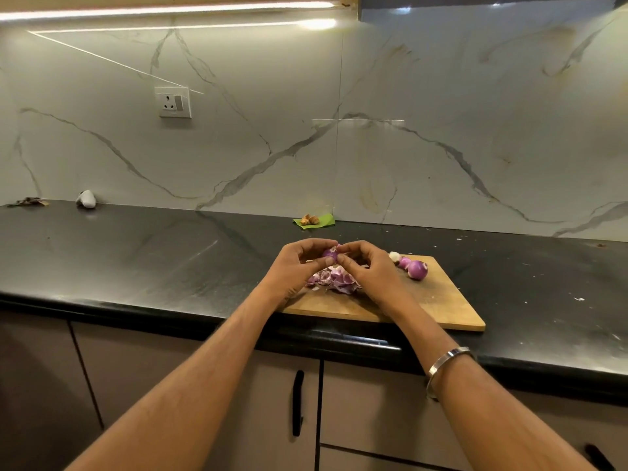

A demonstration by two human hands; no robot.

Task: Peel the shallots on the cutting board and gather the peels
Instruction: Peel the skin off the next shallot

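Two bare forearms reach in from the near edge, the right one wearing a metal bangle (pixel 448 363), and pass over brown cabinet doors (pixel 356 402) with black handles toward a dark table (pixel 136 253). Both hands meet above the far left part of a wooden cutting board (pixel 438 300) that lies on the table's near edge. Left hand (pixel 299 263) has its fingers curled around a small purple shallot (pixel 330 253), gripping it from the left. Right hand (pixel 365 263) pinches at the same shallot from the right, its fingertips closed on what seems to be a strip of skin, though the detail is too small to be certain. Just below the hands, a pile of purple and white peels (pixel 331 278) rests on the board. Farther right on the board, near its far edge, lie a few loose shallots (pixel 413 266), purple and glossy, with a paler piece at the left of the row; they look already peeled. Judging from this, the work seems well along: the peels are largely gathered in one heap, and the shallot in hand may be the last. Far back against the marble wall sits a green leaf with brown nuts (pixel 311 220), and a wall socket (pixel 174 102) is mounted at upper left.
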